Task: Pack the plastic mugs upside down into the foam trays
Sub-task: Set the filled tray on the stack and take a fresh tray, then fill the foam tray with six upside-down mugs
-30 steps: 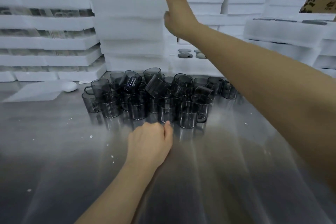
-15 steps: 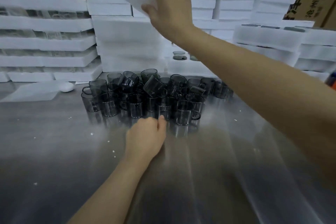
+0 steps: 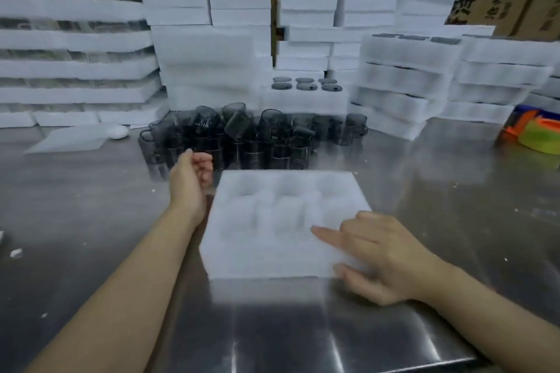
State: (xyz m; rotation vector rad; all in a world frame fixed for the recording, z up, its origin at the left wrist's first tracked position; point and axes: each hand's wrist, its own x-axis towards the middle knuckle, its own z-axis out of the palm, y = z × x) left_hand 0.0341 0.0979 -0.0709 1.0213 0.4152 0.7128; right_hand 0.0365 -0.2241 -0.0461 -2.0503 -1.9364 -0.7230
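while right hand point(image 3: 385, 257) grips tray point(image 3: 266, 263), left point(image 3: 191, 182) hovers.

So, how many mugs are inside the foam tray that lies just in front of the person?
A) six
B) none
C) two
B: the foam tray that the right hand holds shows only empty hollows, and the mugs stand piled behind it.
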